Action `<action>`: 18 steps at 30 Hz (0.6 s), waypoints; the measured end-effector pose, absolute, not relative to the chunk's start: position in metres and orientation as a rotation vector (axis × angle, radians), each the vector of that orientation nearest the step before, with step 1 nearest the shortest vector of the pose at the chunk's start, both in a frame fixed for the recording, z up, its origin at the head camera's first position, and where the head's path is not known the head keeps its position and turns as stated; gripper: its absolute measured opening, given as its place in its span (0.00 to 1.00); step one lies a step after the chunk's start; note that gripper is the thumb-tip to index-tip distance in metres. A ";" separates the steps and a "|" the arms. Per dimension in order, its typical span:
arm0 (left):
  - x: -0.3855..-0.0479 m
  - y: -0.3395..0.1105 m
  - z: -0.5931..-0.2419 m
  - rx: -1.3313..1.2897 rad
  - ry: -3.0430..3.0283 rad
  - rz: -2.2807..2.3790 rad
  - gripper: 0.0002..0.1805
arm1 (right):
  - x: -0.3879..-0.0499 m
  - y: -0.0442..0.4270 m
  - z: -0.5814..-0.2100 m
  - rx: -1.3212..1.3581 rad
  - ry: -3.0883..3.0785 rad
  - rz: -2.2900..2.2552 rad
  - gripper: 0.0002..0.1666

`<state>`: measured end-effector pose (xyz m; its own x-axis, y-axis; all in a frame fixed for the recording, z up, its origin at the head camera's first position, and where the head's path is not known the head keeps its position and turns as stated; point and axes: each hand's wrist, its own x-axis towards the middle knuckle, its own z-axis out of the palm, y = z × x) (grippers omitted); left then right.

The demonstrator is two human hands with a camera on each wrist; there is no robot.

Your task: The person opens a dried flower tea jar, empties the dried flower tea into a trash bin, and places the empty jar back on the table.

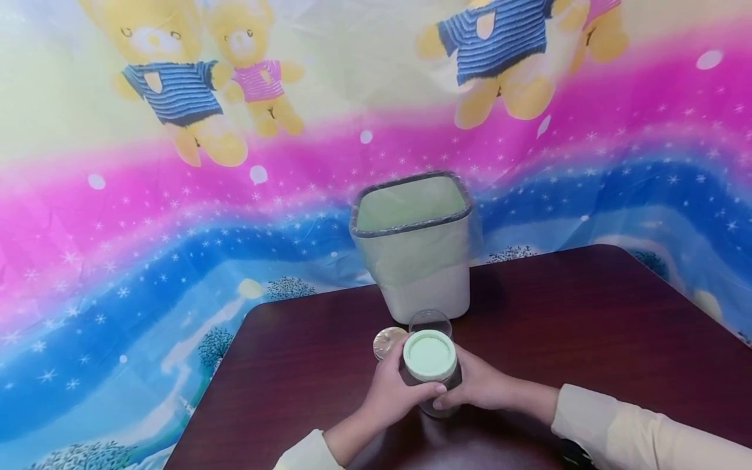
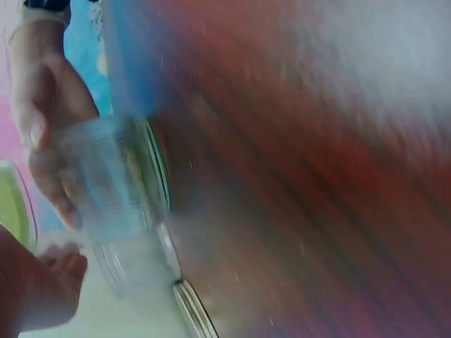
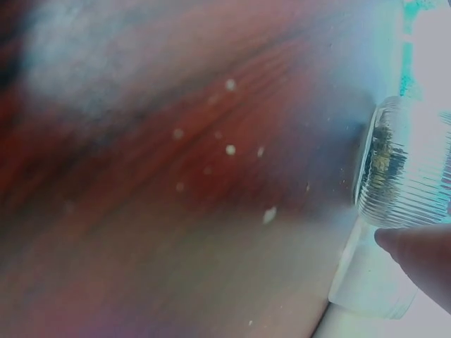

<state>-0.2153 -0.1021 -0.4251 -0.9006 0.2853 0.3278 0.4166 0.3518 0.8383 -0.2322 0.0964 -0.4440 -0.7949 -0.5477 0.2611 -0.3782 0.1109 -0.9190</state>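
At nine o'clock with the left hand (image 1: 395, 389) and three with the right hand (image 1: 483, 384), clamped the jar (image 2: 116, 179), its long axis roughly upright, green lid (image 1: 430, 356) uppermost, neither hand plainly nearer; bin (image 1: 423, 264) beyond at twelve.

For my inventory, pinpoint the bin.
In the head view, the bin stands just right of centre, near the table's far edge, beyond the green lid.

There are two bare hands (image 1: 392, 390), one pale-green round lid (image 1: 429, 354), one ribbed clear jar (image 3: 403, 172), one other clear round container (image 2: 137, 264), one gold-coloured disc (image 1: 386, 341), one tall whitish bin (image 1: 424, 277), one dark-red table (image 1: 294, 365) and four yellow printed bears (image 1: 182, 88).
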 end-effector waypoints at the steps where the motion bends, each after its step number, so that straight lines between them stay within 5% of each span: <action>1: -0.217 -0.104 -0.425 -0.670 -2.484 -1.623 0.46 | -0.232 0.097 -0.444 -0.942 2.231 -1.769 0.54; 18: -0.260 -0.125 -0.413 -1.258 -2.498 -1.961 0.45 | -0.234 0.098 -0.445 -0.937 2.236 -1.732 0.53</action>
<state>-0.2605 -0.1251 -0.4129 -0.6965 0.6841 0.2165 0.3728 0.0872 0.9238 -0.2340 0.0981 -0.4448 -0.7906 -0.5623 0.2422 -0.3751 0.1322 -0.9175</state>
